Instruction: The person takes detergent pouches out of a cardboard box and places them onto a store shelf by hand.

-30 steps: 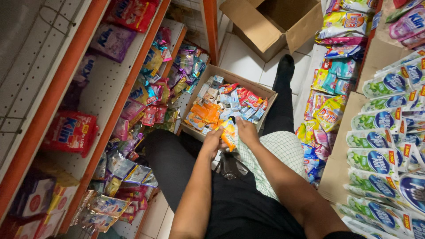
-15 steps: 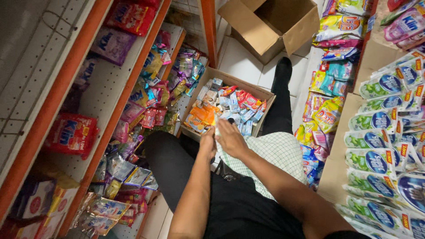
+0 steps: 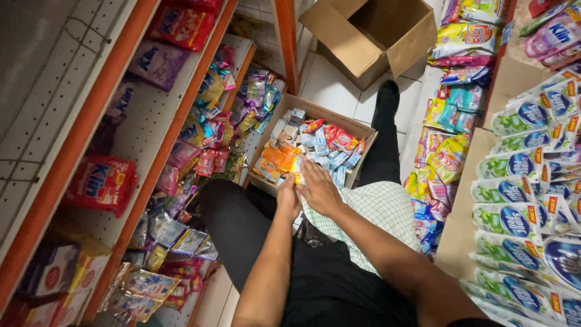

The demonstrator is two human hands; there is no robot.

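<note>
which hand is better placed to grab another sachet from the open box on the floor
Right, probably. The right hand already lies flat over the box rim beside the sachets; the left hand sits nearer the lap.

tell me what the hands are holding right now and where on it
It cannot be told for sure. Both the left hand and right hand rest at the near edge of the cardboard box of sachets; no grip shows.

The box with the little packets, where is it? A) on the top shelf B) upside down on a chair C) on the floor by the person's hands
C: the open cardboard box of small sachets sits on the floor, with the left hand and right hand at its near edge.
</note>
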